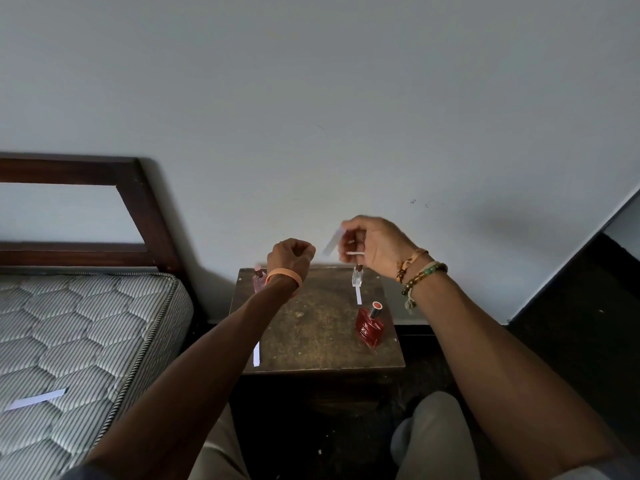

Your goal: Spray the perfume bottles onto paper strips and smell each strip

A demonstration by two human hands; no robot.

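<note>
My right hand is raised above the back of the small wooden table and pinches a white paper strip, which is blurred. My left hand hovers just left of it, fingers curled into a fist; nothing shows inside it. On the table stand a pink perfume bottle at the back left, partly behind my left wrist, a clear bottle at the back right, and a red bottle nearer on the right. One strip lies below the clear bottle, and another lies at the table's left front.
A mattress with a dark wooden headboard is on the left, and a loose paper strip lies on it. A plain wall stands behind the table. My knees are below the table's front edge.
</note>
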